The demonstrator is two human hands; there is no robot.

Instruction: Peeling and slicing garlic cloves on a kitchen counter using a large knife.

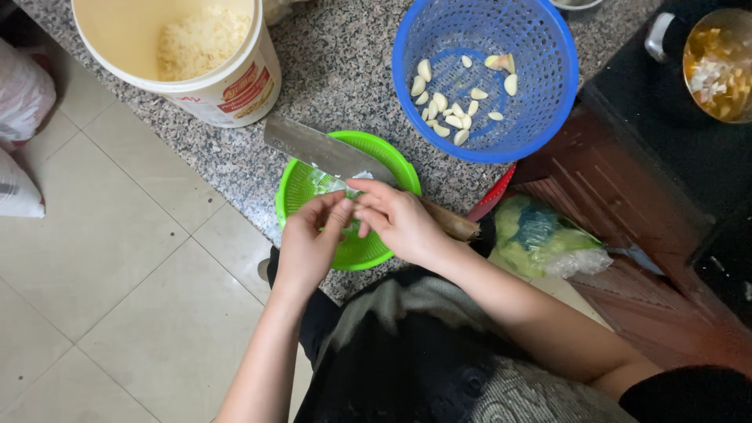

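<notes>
My left hand [313, 239] and my right hand [399, 221] meet over a green plastic strainer [301, 186], fingertips pinched together on a small garlic clove [350, 196] that is mostly hidden. The right hand also holds a cleaver with a wide steel blade [317, 147] pointing up-left and a wooden handle [450, 223] sticking out behind the palm. Thin garlic skins lie in the green strainer. A blue plastic basket [540, 94] further back holds several peeled garlic cloves [446, 110].
A large cream bucket [227, 90] with pale chopped garlic stands at the back left on the speckled stone slab [345, 70]. A metal pot [717, 66] with food sits at the right on a dark stove. A plastic bag [540, 235] lies by my right arm. Tiled floor at left.
</notes>
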